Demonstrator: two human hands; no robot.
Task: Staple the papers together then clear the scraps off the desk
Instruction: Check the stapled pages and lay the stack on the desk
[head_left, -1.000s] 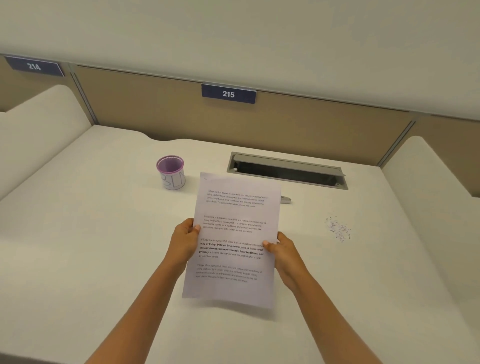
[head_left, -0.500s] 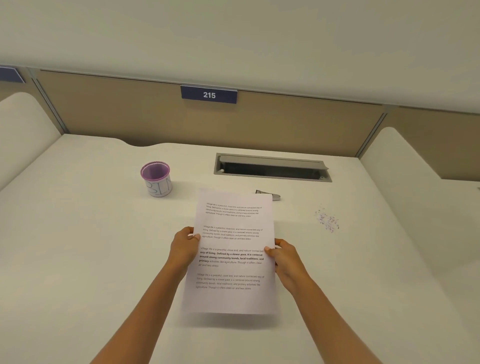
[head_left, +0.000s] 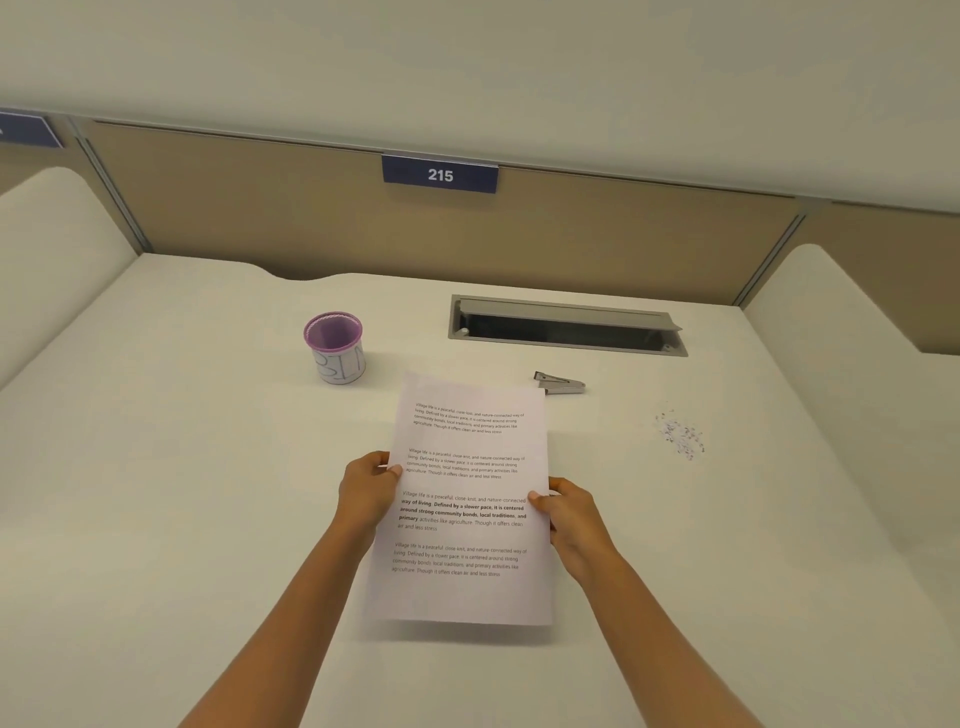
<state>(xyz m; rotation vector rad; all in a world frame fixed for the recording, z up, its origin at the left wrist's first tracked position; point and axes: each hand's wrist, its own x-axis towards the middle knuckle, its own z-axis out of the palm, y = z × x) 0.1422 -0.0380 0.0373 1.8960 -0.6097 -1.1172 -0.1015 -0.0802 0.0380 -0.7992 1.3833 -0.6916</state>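
While both hands, left (head_left: 366, 491) and right (head_left: 574, 514), grip the papers (head_left: 462, 499) lengthwise toward the tabletop's (head_left: 156, 467) far edge, bare tabletop surrounds them.

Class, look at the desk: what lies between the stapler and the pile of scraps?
Nothing: in the head view, only bare desk separates stapler and scraps.

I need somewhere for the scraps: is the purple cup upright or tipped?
Upright: the cup stands on its base, its round mouth facing up.
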